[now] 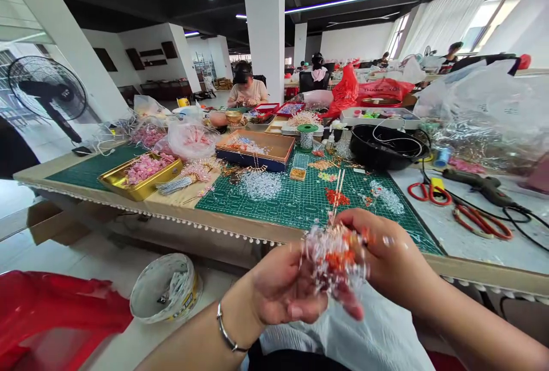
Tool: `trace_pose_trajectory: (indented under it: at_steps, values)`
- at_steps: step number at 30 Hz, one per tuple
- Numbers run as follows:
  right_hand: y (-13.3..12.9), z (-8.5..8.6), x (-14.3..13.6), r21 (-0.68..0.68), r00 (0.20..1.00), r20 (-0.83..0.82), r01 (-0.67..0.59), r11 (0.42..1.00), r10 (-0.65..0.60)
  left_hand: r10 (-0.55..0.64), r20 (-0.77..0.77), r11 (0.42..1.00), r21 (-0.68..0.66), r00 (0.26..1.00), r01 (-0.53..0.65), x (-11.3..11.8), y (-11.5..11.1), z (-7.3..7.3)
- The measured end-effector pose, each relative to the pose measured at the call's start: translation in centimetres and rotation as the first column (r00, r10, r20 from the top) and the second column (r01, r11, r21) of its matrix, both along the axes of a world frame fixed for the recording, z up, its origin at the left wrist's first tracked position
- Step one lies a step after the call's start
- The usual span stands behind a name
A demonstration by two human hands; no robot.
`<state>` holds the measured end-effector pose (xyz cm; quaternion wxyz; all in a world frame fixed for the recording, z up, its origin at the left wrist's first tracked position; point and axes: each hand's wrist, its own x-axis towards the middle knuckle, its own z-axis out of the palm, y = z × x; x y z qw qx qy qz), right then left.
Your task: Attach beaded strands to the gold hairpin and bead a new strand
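Bead cluster held between two bare hands above a lap

A cluster of clear and orange-red beads (332, 262), blurred, was held in front of the near table edge, with thin gold-coloured prongs (338, 188) pointed up and away from it. It was gripped at its upper right side by the bent fingers of the right hand (384, 254). The left hand (285, 285), ringed at the wrist by a silver-coloured metal bangle (223, 331), was kept half-curled against the cluster's left side; whether anything was pinched by it could not be told through the blur. The lap below was covered by white cloth (373, 325).

Beyond the hands, a green gridded cutting mat (231, 205) was strewn with a wide heap of clear beads (261, 185) and a small patch of orange-red beads (332, 197). Behind the clear heap, a shallow dark-blue box with a brown inside (277, 160) was placed. To the left, pink flower pieces (148, 170) were contained in a gold-coloured metal tray (141, 191). To the right, two pairs of red-handled scissors (429, 195) were laid near a dark glue gun (484, 185). Across the table, a co-worker in a light top (249, 94) was seated.
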<state>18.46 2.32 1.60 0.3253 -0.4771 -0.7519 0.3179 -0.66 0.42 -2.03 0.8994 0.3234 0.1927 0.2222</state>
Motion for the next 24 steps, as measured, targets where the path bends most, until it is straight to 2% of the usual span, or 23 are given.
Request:
trace_pose_trajectory:
  at_steps: [1,3,5,6,8,9,10,12,15,17,19,21,24]
  values:
    - [0.1,-0.1,0.1,-0.027,1.0,-0.007,-0.03,0.999,0.03,0.012,0.054,0.999,0.036,0.998,-0.014,-0.4,-0.1,0.4]
    - [0.1,-0.3,0.0,-0.089,0.993,-0.015,-0.12,0.989,0.119,0.131,0.105,0.977,0.155,0.986,-0.146,-1.3,0.1,1.3]
    - [-0.4,-0.6,-0.3,-0.193,0.971,-0.068,-0.237,0.952,0.228,0.263,0.086,0.926,0.258,0.961,-0.277,-1.9,0.7,1.9]
    - [-0.7,-0.8,-0.5,-0.261,0.957,-0.127,-0.285,0.922,0.26,0.299,0.068,0.91,0.279,0.952,-0.306,-2.1,1.1,1.9]
    - [-1.3,-1.4,-0.8,-0.371,0.936,-0.274,-0.316,0.873,0.223,0.327,0.059,0.913,0.238,0.943,-0.331,-2.1,1.8,1.3]
    - [-1.6,-1.6,-0.8,-0.398,0.933,-0.322,-0.288,0.871,0.161,0.333,0.069,0.923,0.178,0.94,-0.341,-1.9,2.1,0.7]
    - [-1.7,-1.8,-0.9,-0.394,0.936,-0.34,-0.227,0.89,0.089,0.337,0.081,0.933,0.104,0.938,-0.345,-1.7,2.2,0.0]
    - [-1.9,-1.9,-0.9,-0.306,0.961,-0.276,-0.086,0.948,-0.002,0.326,0.091,0.945,-0.022,0.941,-0.325,-1.0,2.0,-1.4]
    - [-1.6,-1.3,-1.0,-0.09,0.996,-0.051,0.064,0.994,-0.069,0.213,0.063,0.975,-0.072,0.975,-0.208,-0.4,0.6,-2.6]
    - [-1.2,-0.7,-1.2,0.071,0.988,0.073,0.128,0.989,-0.133,0.076,0.108,0.997,-0.027,0.991,-0.073,-0.5,-0.5,-2.4]
    - [-0.9,-0.4,-1.3,0.159,0.98,0.128,0.13,0.979,-0.151,-0.07,0.217,0.997,0.042,0.974,0.062,-1.1,-1.2,-1.4]
    - [-0.8,-0.3,-1.3,0.128,0.986,0.148,0.061,0.99,-0.08,-0.099,0.303,0.989,0.134,0.948,0.061,-2.0,-1.3,0.1]
    - [-1.0,-0.2,-1.2,-0.086,0.988,0.101,-0.107,0.991,0.116,0.106,0.27,0.95,0.256,0.957,-0.178,-3.1,-0.3,1.5]
